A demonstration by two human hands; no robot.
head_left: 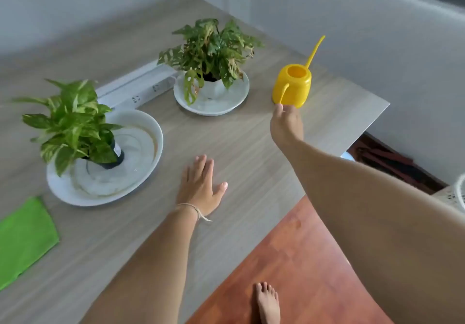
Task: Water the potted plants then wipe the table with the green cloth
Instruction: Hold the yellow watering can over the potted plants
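A yellow watering can (293, 87) with a long thin spout stands on the wooden table (246, 147) near its far right edge. My right hand (286, 122) reaches up to the lower end of the can's handle; its fingertips meet the handle, and the grip is hidden. My left hand (201, 185) lies flat on the table with its fingers spread. One potted plant (73, 127) in a black pot stands in a large white dish (141, 172) at the left. A second plant (211, 51) in a white pot sits on a white saucer (226, 104) behind. The green cloth (22, 238) lies folded at the left edge.
A white power strip (141, 89) lies between the two plants. The table's right edge runs just beyond the can. Below the near edge are red-brown floorboards (289, 260) and a bare foot (268, 303). A white basket (458, 195) shows at the right.
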